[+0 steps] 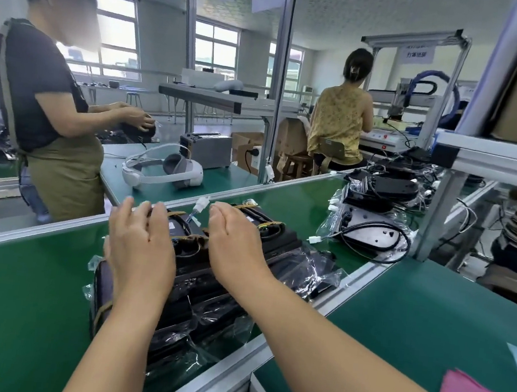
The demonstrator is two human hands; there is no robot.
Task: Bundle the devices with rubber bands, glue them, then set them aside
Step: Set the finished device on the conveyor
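Note:
Several black devices (203,302) lie in clear plastic bags in a pile on the green belt (13,297) before me. At the far end of the pile sit banded devices (266,225) with tan rubber bands and a white cable plug (201,204). My left hand (139,243) reaches over the pile's left side, fingers straight and together, resting on or just above a banded device. My right hand (232,241) stretches forward beside it, fingers straight, over the devices. Whether either hand touches the devices is hidden.
More bagged devices with black cables (373,222) lie further along the belt at right. A white headset (163,169) sits on the far table. A standing person (49,101) is at left, a seated person (340,115) behind. An aluminium post (439,213) and a shelf frame (500,155) rise at right.

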